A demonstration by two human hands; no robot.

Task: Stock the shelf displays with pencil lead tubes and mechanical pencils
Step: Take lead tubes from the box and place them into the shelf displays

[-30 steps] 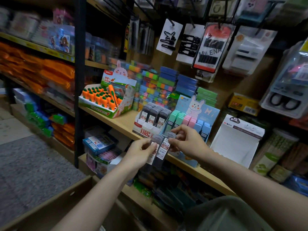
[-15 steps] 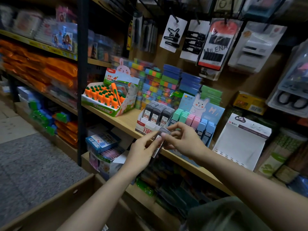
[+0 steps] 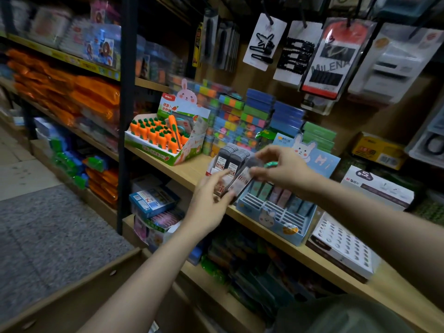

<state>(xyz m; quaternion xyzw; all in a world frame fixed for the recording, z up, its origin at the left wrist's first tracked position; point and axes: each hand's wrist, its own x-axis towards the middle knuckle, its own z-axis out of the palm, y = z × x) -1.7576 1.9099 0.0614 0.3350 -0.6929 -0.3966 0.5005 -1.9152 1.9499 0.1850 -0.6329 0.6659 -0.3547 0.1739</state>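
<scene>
Two bare hands meet over a long pale wooden shelf point(image 3: 192, 173) that runs beneath and past both of them. Just right of and below the right hand sits a light blue cardboard display box with a rabbit face point(image 3: 271, 218), its slots holding pastel tubes; further right lies a white perforated display tray point(image 3: 346, 248). Up and left of the left hand stands a green-and-white box of orange carrot-shaped erasers point(image 3: 159, 140). Directly behind the hands, a small white display of dark grey pencil lead tubes point(image 3: 228, 159) stands upright on the shelf. The left hand point(image 3: 209, 207) curls its fingers and thumb round a few dark, white-labelled pencil lead tubes point(image 3: 236, 185), held tilted just in front of that display. The right hand point(image 3: 281, 169) pinches the upper end of one of these tubes between thumb and fingertips, the other fingers bent loosely; motion blur hides finer detail.
</scene>
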